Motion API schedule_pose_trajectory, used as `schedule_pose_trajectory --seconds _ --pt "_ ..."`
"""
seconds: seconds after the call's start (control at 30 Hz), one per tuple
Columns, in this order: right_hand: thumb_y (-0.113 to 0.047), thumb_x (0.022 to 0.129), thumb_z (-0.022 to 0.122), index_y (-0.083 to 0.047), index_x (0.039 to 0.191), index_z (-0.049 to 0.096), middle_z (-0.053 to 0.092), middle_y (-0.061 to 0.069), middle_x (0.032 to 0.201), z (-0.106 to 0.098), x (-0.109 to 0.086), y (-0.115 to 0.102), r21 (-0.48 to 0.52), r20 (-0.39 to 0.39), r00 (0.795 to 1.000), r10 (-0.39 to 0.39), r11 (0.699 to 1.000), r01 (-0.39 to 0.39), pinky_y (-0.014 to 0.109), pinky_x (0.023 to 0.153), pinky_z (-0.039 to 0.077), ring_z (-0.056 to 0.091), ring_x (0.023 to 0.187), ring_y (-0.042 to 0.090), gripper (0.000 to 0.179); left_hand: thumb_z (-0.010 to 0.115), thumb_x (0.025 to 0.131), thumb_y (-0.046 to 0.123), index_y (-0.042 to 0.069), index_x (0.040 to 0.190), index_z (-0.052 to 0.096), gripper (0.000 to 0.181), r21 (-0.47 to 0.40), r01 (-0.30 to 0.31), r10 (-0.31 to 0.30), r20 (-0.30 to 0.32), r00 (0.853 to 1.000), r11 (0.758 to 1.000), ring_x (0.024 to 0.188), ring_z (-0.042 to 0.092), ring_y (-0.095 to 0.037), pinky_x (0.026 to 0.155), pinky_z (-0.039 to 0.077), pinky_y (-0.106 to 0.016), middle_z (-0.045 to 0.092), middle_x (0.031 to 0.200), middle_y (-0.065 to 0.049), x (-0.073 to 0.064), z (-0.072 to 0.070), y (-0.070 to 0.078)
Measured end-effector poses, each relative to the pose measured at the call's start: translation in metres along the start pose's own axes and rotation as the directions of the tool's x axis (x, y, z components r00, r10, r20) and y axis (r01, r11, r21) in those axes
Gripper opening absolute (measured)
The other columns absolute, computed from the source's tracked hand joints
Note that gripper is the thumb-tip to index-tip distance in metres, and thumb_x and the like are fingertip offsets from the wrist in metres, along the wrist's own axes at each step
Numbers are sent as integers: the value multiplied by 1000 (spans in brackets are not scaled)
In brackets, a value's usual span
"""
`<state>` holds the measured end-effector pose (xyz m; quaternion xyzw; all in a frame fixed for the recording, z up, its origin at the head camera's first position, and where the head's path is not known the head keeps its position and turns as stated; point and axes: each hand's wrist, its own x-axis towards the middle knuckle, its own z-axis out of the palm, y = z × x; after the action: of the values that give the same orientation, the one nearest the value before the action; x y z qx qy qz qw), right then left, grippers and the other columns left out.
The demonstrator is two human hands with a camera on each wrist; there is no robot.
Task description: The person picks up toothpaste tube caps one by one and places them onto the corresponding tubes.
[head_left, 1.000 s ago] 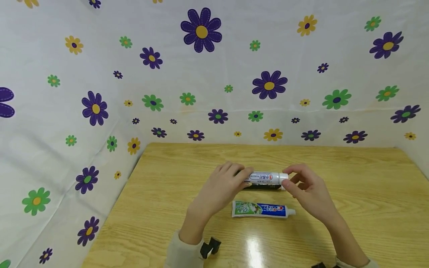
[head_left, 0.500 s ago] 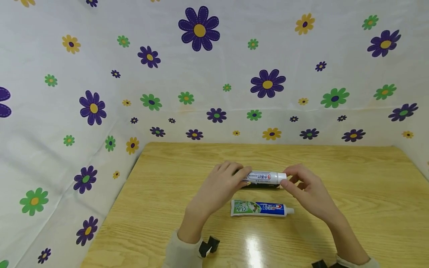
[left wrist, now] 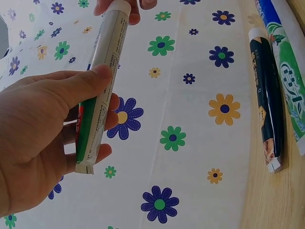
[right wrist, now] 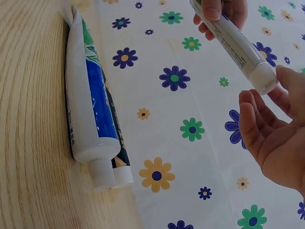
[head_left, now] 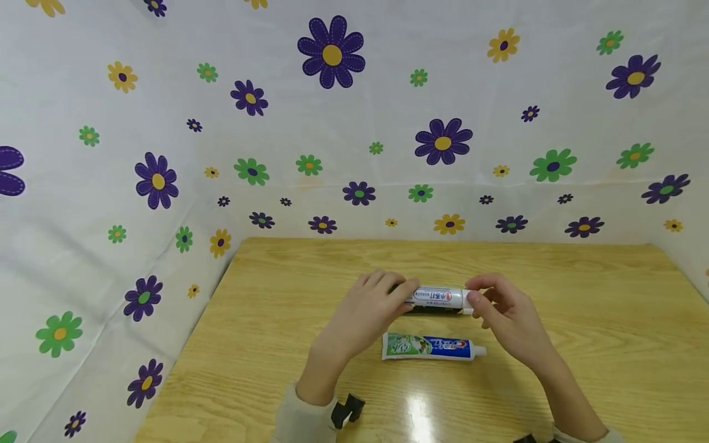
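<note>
A silvery-white toothpaste tube (head_left: 434, 296) is held sideways in the air by my left hand (head_left: 360, 314), thumb on one face and fingers behind. In the left wrist view, green and red print shows near the tube's crimped end. At the other end, the thumb and index finger of my right hand (head_left: 512, 323) pinch the white cap (right wrist: 262, 78). That hand's other fingers are loosely bent. Beyond the held tube, partly covered by it in the head view, a black toothpaste tube (left wrist: 267, 95) lies on the table.
Nearer to me on the wooden table (head_left: 277, 271) lies a blue and green toothpaste tube (head_left: 429, 347), its white cap pointing right. A white cloth with printed flowers (head_left: 354, 123) hangs behind the table and along its sides.
My right thumb has shifted from the cap's lower edge up across its front, with the index finger still at the top. My left hand keeps its hold on the tube.
</note>
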<state>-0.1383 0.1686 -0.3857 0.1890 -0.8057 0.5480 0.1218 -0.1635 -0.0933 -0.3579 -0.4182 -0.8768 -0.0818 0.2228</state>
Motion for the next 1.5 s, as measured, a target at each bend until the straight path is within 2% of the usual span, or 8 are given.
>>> schedule_pose_trajectory --seconds 0.1,0.3,0.53,0.73,0.9,1.03,1.27,1.5 --pt "0 96 61 -6 114 64 62 4 87 -1 0 0 -7 2 1000 -21 1000 21 27 53 53 59 68 13 19 69 94 23 17 130 61 37 -13 13 -12 9 1000 1000 109 60 -19 96 51 -36 65 117 -2 0 1 -1" --pt "-1 89 71 -9 116 65 64 1 90 -4 -1 1 -58 62 998 -26 998 30 24 57 50 58 75 12 29 72 93 22 16 129 63 37 -21 21 -21 6 1000 1000 110 60 -19 97 51 -37 65 116 -2 -2 1 -3" --pt "-10 95 67 -6 113 67 63 0 85 -5 0 2 -108 72 997 37 994 -29 24 56 49 55 69 12 18 71 93 22 16 127 63 36 -13 7 -7 -6 1000 1000 108 60 -19 97 51 -36 65 115 -1 -2 0 -3" --pt "-15 100 60 -4 113 67 66 4 86 -6 1 4 -102 83 993 80 992 -72 28 55 52 58 68 13 18 71 93 22 17 126 63 35 6 0 0 -1 1000 1000 107 61 -19 97 51 -36 65 115 -1 -2 1 -2" --pt "-7 95 66 -4 123 63 63 3 90 -6 0 4 -89 82 997 9 996 -2 26 56 52 59 72 14 27 69 95 22 15 128 62 35 -17 5 -5 9 1000 1000 107 60 -19 98 50 -35 65 115 -2 -2 2 -2" --pt "-2 92 69 -8 124 64 64 1 91 -6 0 3 -86 79 996 -52 995 59 24 57 51 58 74 11 32 66 97 21 12 130 61 35 -41 11 -10 13 1000 999 107 60 -20 96 51 -34 65 115 -3 -1 2 -3" --pt "-3 94 66 -8 123 65 66 4 89 -7 -1 1 -87 65 996 -64 994 70 24 54 50 57 67 11 29 61 100 24 11 133 58 36 -63 10 -7 42 999 998 106 61 -20 94 53 -33 64 115 -4 -1 5 -3" --pt "2 93 66 -7 120 66 66 -1 87 -5 -1 4 -94 61 993 -98 990 103 23 54 50 57 68 10 29 66 96 23 12 130 61 36 -102 23 -18 47 999 995 102 62 -18 87 54 -31 65 114 -4 -1 5 -3"
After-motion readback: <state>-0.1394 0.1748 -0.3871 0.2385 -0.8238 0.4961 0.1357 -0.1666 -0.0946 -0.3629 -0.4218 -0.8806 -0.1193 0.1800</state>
